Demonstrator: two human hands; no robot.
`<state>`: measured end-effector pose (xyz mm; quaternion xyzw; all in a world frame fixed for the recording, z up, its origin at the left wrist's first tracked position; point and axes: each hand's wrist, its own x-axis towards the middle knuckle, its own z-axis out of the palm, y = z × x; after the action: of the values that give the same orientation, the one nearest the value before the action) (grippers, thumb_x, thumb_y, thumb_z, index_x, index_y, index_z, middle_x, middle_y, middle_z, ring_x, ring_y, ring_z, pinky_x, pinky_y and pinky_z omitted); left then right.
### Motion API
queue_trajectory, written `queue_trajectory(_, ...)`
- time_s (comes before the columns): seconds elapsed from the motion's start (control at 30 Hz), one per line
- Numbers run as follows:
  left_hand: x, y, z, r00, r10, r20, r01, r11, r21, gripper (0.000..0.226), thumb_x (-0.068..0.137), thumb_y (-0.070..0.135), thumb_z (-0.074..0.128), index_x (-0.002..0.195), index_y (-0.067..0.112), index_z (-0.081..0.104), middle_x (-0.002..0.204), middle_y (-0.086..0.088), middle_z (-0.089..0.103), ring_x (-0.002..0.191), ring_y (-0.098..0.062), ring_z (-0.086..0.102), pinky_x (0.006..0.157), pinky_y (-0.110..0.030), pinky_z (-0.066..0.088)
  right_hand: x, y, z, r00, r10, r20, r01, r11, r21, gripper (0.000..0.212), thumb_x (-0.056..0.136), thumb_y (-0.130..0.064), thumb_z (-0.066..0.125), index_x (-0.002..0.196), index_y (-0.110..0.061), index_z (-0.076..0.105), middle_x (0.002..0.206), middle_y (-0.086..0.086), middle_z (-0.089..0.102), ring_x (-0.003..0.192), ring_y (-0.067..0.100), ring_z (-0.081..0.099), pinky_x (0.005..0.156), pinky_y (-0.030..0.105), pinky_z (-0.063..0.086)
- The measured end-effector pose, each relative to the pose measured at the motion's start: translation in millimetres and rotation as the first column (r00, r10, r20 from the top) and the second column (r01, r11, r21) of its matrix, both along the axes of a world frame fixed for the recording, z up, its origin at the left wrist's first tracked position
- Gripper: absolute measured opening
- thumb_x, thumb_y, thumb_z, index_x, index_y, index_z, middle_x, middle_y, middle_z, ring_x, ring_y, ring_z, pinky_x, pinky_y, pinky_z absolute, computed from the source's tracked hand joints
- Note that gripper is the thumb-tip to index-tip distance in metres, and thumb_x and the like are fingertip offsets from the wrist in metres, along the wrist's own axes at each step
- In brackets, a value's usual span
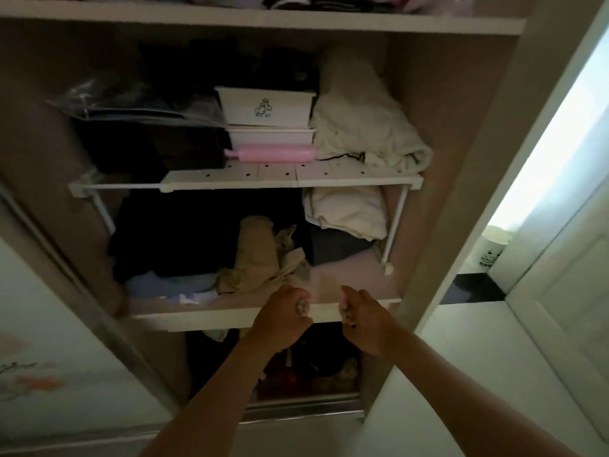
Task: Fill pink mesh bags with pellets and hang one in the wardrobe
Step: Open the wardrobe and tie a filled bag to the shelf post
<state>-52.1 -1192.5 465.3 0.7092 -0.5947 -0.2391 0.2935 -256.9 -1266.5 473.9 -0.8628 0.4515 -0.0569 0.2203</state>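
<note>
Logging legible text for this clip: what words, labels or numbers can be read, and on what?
Upper white box: dark icon over small print, too blurred to read.
White cup at right: dark drawing and print, too small to read.
No other text visible.

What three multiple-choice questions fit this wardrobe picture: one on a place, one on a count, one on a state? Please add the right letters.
1. Where is the pink roll? A. on the rack shelf, before the white boxes. B. on the floor. C. on the top shelf.
2. How many white boxes are stacked? A. one. B. two. C. four.
3. How are the left hand and right hand? A. flat open. B. curled, each gripping a small pale thing. C. out of sight.
Answers: 1 A, it lies just before the lower box; 2 B, one sits on another; 3 B, both fists show something pale.
</note>
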Motion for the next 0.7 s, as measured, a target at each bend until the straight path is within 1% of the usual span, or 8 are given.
queue_trajectory(0.07,-11.9,-23.2,-5.1,1.000,-0.017,-0.018,0.018,0.999,0.033,0.044,0.081,0.022,0.067,0.124,0.026,0.057,0.111,0.010,0.048,0.102,-0.011,0.053,0.091,-0.027,0.047,-9.5,-23.6,1.7,0.999,0.016,-0.033,-0.016,1.000,0.024,0.083,0.078,-0.028,0.053,0.155,-0.011,0.025,0.119,0.005,0.056,0.103,0.024,0.054,0.091,0.037,0.051)
queue_trajectory(0.17,-20.2,-57.6,-12.6,0.998,-0.050,-0.044,0.055,0.992,0.114,0.045,0.080,0.026,0.067,0.123,0.027,0.057,0.116,0.005,0.053,0.102,-0.011,0.056,0.093,-0.032,0.051,-13.6,-54.8,-5.4,0.997,-0.024,-0.071,0.030,0.996,0.085,0.075,0.088,-0.019,0.059,0.155,-0.012,0.024,0.127,0.005,0.055,0.112,0.026,0.053,0.098,0.035,0.047)
queue_trajectory(0.27,-18.1,-94.1,-21.6,0.996,-0.062,-0.056,0.071,0.982,0.173,0.047,0.080,0.028,0.068,0.125,0.027,0.056,0.119,0.003,0.055,0.104,-0.014,0.057,0.092,-0.035,0.052,-10.0,-85.6,-24.9,0.993,-0.030,-0.115,0.044,0.992,0.120,0.070,0.091,-0.023,0.057,0.153,-0.012,0.027,0.128,0.002,0.055,0.112,0.022,0.051,0.100,0.035,0.046)
queue_trajectory(0.33,-13.8,-118.3,-30.7,0.997,-0.066,-0.046,0.073,0.981,0.177,0.046,0.082,0.026,0.067,0.127,0.025,0.056,0.121,0.003,0.055,0.107,-0.016,0.056,0.091,-0.033,0.051,-5.9,-101.2,-31.5,0.984,-0.002,-0.180,0.023,0.994,0.111,0.056,0.096,-0.023,0.052,0.148,-0.012,0.037,0.140,0.003,0.049,0.118,0.025,0.048,0.102,0.036,0.044)
queue_trajectory(0.4,-7.9,-140.3,-42.0,0.996,-0.075,-0.048,0.083,0.976,0.200,0.047,0.082,0.026,0.064,0.128,0.024,0.055,0.122,0.002,0.054,0.108,-0.018,0.056,0.088,-0.031,0.051,-0.6,-114.6,-38.6,0.980,-0.040,-0.196,0.066,0.989,0.129,0.053,0.099,-0.022,0.050,0.150,-0.014,0.036,0.147,0.005,0.040,0.123,0.029,0.049,0.104,0.036,0.043)
queue_trajectory(0.5,3.8,-174.7,-65.7,0.991,-0.136,-0.002,0.133,0.965,0.226,0.038,0.077,0.021,0.064,0.114,0.013,0.061,0.111,-0.011,0.058,0.103,-0.029,0.058,0.084,-0.041,0.053,11.0,-132.9,-51.9,0.979,-0.100,-0.180,0.133,0.975,0.180,0.063,0.097,-0.020,0.053,0.154,-0.018,0.028,0.139,0.010,0.037,0.117,0.032,0.056,0.105,0.037,0.045)
queue_trajectory(0.57,10.6,-192.3,-72.5,0.973,-0.211,0.096,0.182,0.953,0.244,0.029,0.076,0.018,0.063,0.103,0.007,0.062,0.105,-0.013,0.061,0.101,-0.031,0.058,0.080,-0.039,0.050,19.8,-145.1,-60.4,0.971,-0.144,-0.190,0.181,0.965,0.189,0.060,0.096,-0.021,0.054,0.151,-0.020,0.030,0.136,0.012,0.035,0.112,0.034,0.058,0.104,0.039,0.046)
queue_trajectory(0.7,20.6,-221.5,-86.7,0.949,-0.280,0.145,0.242,0.941,0.235,0.039,0.081,0.027,0.064,0.118,0.020,0.057,0.115,-0.001,0.058,0.107,-0.023,0.056,0.090,-0.037,0.047,34.3,-162.0,-72.9,0.955,-0.243,-0.172,0.272,0.947,0.173,0.059,0.094,-0.018,0.056,0.149,-0.022,0.035,0.134,0.012,0.036,0.108,0.035,0.059,0.097,0.038,0.050)
